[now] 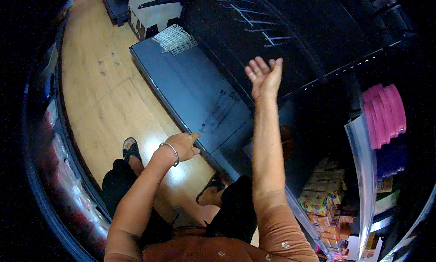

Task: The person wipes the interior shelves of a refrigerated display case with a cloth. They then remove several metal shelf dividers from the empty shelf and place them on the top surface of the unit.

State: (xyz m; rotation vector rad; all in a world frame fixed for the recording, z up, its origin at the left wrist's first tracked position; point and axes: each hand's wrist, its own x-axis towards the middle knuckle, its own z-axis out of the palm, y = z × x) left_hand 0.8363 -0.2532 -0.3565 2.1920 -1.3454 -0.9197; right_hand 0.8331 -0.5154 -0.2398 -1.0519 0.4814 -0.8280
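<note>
My left hand (pixel 182 146), with a bangle (pixel 174 153) at its wrist, is over the front edge of a low blue-grey shelf deck (pixel 190 88). Its back faces up; the index finger and thumb stand apart, and no object shows in it. Farther forward, my right hand (pixel 265 76) is raised in front of a dark back panel (pixel 224 30), palm up and fingers loosely curled, holding nothing. White lattice-like grid pieces (pixel 175 39) lie at the deck's far end. Dark marks or thin shadows (pixel 221 107) cross the deck near my hands.
Metal display hooks (pixel 252 20) project from the panel. On the right, shelves with clear edge strips (pixel 361 166) hold stacked pink items (pixel 385 115) and small packets (pixel 323 200). A pale carton (pixel 150 13) stands beyond the deck. Plastic-wrapped goods (pixel 73 183) line the left side of the wood-look floor (pixel 102 84).
</note>
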